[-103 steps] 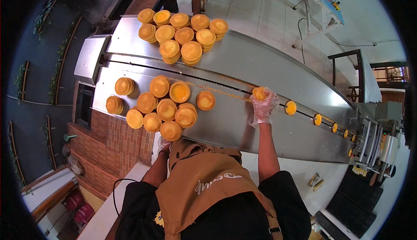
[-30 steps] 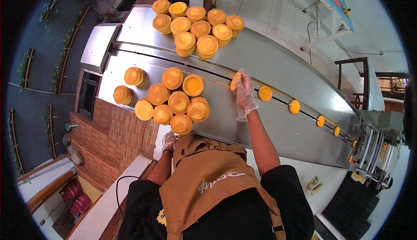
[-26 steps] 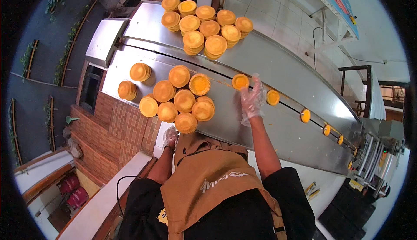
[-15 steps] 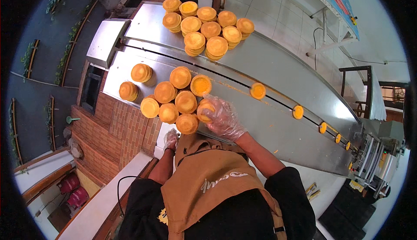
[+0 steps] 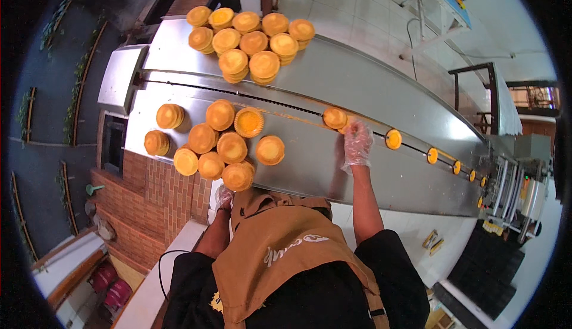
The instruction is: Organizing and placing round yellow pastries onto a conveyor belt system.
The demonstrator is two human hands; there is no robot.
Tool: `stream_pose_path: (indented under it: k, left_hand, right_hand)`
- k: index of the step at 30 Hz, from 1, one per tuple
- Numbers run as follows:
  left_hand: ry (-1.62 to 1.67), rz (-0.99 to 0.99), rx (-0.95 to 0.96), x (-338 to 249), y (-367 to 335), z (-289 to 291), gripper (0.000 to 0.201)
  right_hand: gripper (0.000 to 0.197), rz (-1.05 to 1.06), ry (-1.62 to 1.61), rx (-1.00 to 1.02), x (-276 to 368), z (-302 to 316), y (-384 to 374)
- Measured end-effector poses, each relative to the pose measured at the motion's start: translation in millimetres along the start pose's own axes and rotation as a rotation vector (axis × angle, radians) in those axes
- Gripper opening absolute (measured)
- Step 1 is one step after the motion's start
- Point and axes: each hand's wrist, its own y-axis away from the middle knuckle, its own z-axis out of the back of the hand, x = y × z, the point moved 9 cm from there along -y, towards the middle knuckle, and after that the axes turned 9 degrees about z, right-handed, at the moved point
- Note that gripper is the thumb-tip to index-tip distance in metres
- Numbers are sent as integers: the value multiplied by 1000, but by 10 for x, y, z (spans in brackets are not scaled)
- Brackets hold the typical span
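Observation:
My right hand, in a clear plastic glove, reaches out over the steel table to the chain line. Its fingers are closed at the near edge of a golden pastry shell, and they cover part of it. My left hand, gloved too, hangs low at the table's front edge, close to a stack of shells; its fingers are mostly hidden. Between the hands a pastry shell rests by itself on the steel. A fluted shell lies with its hollow side up beside the near stacks.
More stacked shells stand beyond the chain. Single shells sit along it toward a roller machine at the far right. A metal hood covers the left end. The steel table ends just before my apron.
My right hand has left the shell by the near stacks and moved right to one on the chain. My view has shifted, so the stacks appear farther left.

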Motion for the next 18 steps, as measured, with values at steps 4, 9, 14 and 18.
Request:
stream_pose_path:
  k: [4,9,14,18]
  left_hand:
    - [11,-116,31,58,-80,247,55]
    - [-10,-233,97,132,-367,299,53]
    - [-41,-350,185,-141,-656,109,51]
    - [-43,-433,232,-92,-841,170,50]
  right_hand:
    - [10,54,102,-315,-156,528,-14]
    - [18,-194,248,-298,-737,948,-11]
    - [23,-334,-37,-305,-1564,1126,88]
    - [25,-463,265,-348,-1996,1585,161]
